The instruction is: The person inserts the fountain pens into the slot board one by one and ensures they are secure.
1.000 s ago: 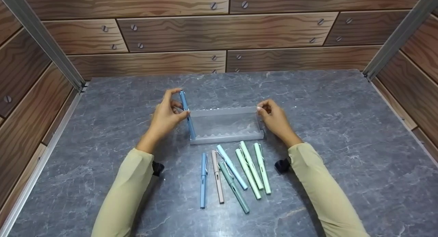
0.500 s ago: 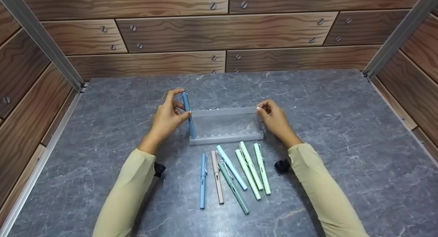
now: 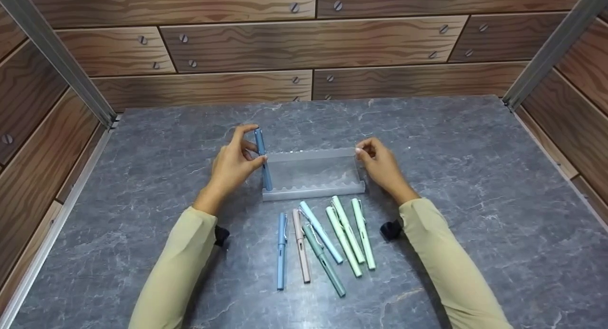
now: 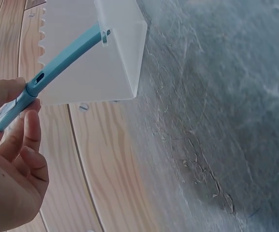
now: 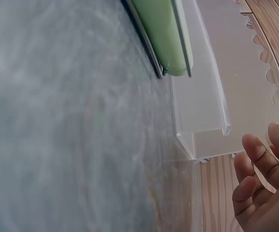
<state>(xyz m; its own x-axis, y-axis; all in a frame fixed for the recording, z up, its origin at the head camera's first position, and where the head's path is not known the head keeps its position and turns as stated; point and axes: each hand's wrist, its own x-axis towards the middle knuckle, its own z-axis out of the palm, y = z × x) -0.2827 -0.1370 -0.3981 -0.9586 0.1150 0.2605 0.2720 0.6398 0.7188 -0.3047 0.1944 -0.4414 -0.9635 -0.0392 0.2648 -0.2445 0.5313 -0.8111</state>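
Observation:
My left hand (image 3: 233, 160) pinches a blue pen (image 3: 260, 141) near its capped upper end, thumb on one side and fingers on the other. The pen slants over the left end of a frosted clear pen rack (image 3: 313, 193) with scalloped edges. In the left wrist view, the lower end of the pen (image 4: 72, 50) sits in a notch of the rack's front lip (image 4: 125, 38). At the rack's back right corner my right hand (image 3: 380, 160) pinches the edge between thumb and index finger. In the right wrist view, this hand's fingers (image 5: 260, 157) are curled beside the rack's end.
Several capped pens lie in front of the rack: a blue one (image 3: 281, 250), a pinkish-brown one (image 3: 301, 246), a light blue one (image 3: 321, 232), a dark green one (image 3: 324, 260) and three pale green pens (image 3: 364, 234). Wood-patterned panels (image 3: 313, 42) surround the grey marbled table (image 3: 451, 144).
My left hand has shifted slightly to the right with the blue pen, whose top now leans closer over the rack's left end. The right hand, rack and loose pens stay in place.

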